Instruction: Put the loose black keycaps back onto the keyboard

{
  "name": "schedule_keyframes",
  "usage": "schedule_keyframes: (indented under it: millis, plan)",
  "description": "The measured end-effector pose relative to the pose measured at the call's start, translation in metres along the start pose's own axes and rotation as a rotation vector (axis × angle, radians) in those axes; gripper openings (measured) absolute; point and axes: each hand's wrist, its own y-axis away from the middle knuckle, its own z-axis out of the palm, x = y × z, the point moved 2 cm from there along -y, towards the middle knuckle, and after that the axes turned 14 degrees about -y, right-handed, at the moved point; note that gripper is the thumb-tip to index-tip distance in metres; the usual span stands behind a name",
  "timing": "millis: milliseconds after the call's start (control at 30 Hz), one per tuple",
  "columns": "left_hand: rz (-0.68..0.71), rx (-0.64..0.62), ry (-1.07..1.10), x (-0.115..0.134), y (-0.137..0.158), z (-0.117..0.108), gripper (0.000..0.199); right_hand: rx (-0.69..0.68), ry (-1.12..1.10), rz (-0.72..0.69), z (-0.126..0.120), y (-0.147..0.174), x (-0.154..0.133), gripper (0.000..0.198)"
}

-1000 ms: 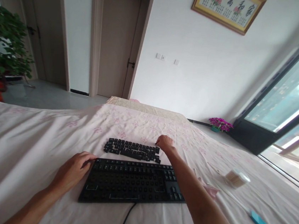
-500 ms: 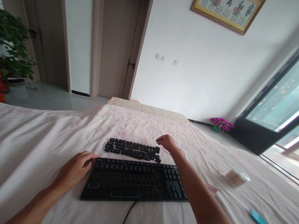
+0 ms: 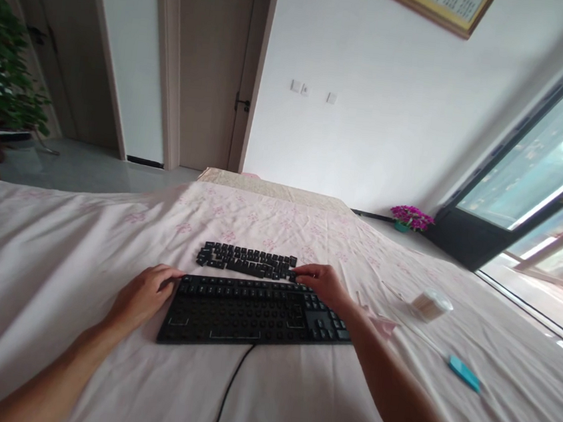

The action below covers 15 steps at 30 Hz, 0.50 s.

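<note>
A black keyboard [image 3: 237,320] lies on the cloth, its main letter area stripped of caps, while its top rows and right-hand blocks still carry keys. Several loose black keycaps [image 3: 245,267] are laid out in rows just beyond it. My left hand [image 3: 152,289] grips the keyboard's far left corner, thumb and fingers closed about it. At the right end of the loose rows, my right hand [image 3: 322,285] has its fingertips pinched on a keycap, low at the cloth. The fingers partly hide that cap, and my right forearm covers the keyboard's right end.
A pale flowered cloth [image 3: 117,382] covers the surface, with folds. To the right are a clear tub of cotton swabs [image 3: 431,305], a teal-handled tool [image 3: 464,373] and a pink piece [image 3: 383,326]. The keyboard's black cable [image 3: 228,393] runs toward me.
My right hand has come down and nearer, from above the far right of the keycaps to their near right end. My left hand stays on the keyboard corner. The view has shifted slightly.
</note>
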Motion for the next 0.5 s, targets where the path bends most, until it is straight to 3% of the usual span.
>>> schedule_keyframes:
  millis: [200, 500]
  plan:
    - [-0.018, 0.018, 0.0, 0.002, 0.0, -0.002, 0.031, 0.014, 0.332, -0.194, 0.01, 0.043, -0.002, 0.018]
    - [-0.014, 0.011, -0.007, 0.002, 0.001, -0.003, 0.033, -0.024, 0.665, -0.337, 0.02, 0.049, -0.011, 0.021]
